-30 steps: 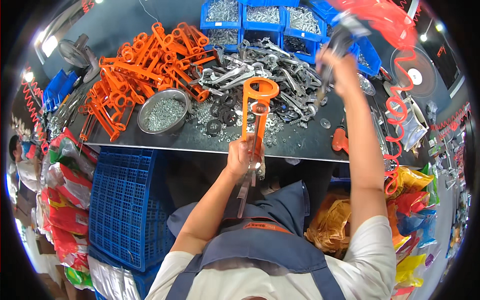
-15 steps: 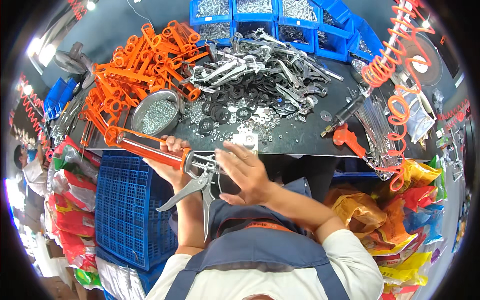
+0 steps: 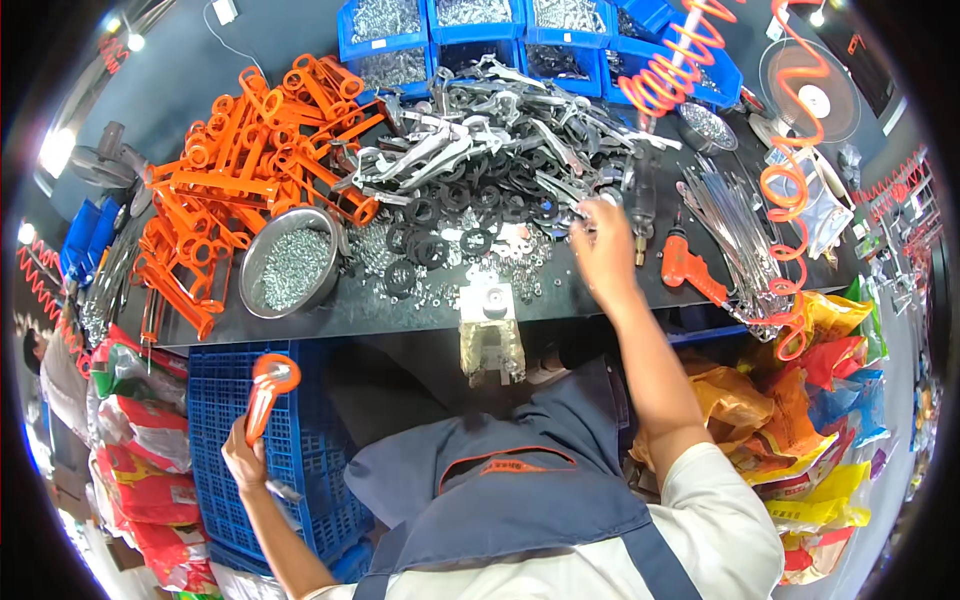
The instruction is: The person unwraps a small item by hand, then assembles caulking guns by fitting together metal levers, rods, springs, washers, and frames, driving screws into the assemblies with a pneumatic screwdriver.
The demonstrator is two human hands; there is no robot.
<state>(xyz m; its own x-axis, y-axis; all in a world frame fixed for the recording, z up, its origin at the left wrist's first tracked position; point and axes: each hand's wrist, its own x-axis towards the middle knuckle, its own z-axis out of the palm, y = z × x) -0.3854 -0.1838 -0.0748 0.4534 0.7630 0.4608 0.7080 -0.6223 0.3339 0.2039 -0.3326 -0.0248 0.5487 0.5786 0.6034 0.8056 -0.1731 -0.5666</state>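
My left hand (image 3: 245, 455) is low on the left, closed around a caulking gun. Its orange frame (image 3: 262, 408) points up with the ring end on top; the trigger end is mostly hidden by the hand. Over the workbench, my right hand (image 3: 606, 255) reaches to the right edge of a heap of grey metal trigger handles (image 3: 500, 130). Its fingers are curved and apart, with nothing clear between them. Right beside it hangs a dark air screwdriver (image 3: 643, 195). Black rings (image 3: 430, 245) and small metal parts (image 3: 520, 265) are scattered left of that hand.
Orange gun frames (image 3: 230, 150) are piled at the left, behind a metal bowl of small parts (image 3: 292, 270). Blue bins (image 3: 475, 50) line the back. A white fixture block (image 3: 487, 303) sits at the bench's front edge. An orange power tool (image 3: 690, 265) and metal rods (image 3: 730, 215) lie right.
My left hand has carried the caulking gun down and left, away from the bench edge. My right hand has left the gun and moved up and right over the bench. The air screwdriver now hangs further left.
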